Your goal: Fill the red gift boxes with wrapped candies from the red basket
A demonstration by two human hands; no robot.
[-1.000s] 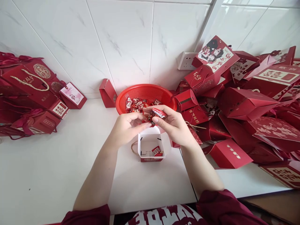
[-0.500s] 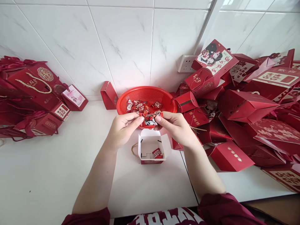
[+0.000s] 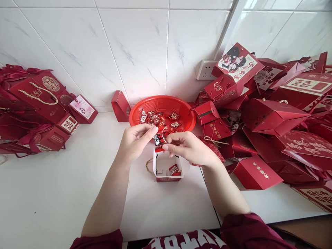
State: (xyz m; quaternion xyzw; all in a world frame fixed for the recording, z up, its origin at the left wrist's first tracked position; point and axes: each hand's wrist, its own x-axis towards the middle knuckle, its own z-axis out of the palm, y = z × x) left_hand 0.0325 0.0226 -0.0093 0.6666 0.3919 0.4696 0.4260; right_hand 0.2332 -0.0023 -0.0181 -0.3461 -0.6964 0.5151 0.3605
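A wrapped candy (image 3: 159, 139) in black and red foil is held tilted above the small open box. My left hand (image 3: 135, 141) pinches its upper end between thumb and forefinger. Thumb and fingers of my right hand (image 3: 186, 147) close on its lower right edge. Below, the red gift box (image 3: 168, 179) stands with its white inside and flaps showing; a twisted cord handle lies at its left. Inside the box, at the right, rests a red wrapped candy (image 3: 174, 169). Just behind my hands sits a red plastic basket (image 3: 160, 100) with several wrapped candies (image 3: 155, 119) in it.
Red gift boxes (image 3: 277, 114) are heaped on the right, reaching close to my right forearm. More red boxes (image 3: 38, 93) with ribbons stand at the left. One red box (image 3: 121, 106) leans by the tiled wall, where a socket (image 3: 206, 70) is fixed.
The candy has turned from lying level between both hands to a steep tilt. My right hand has dropped slightly, and its fingers have shifted to the candy's lower edge.
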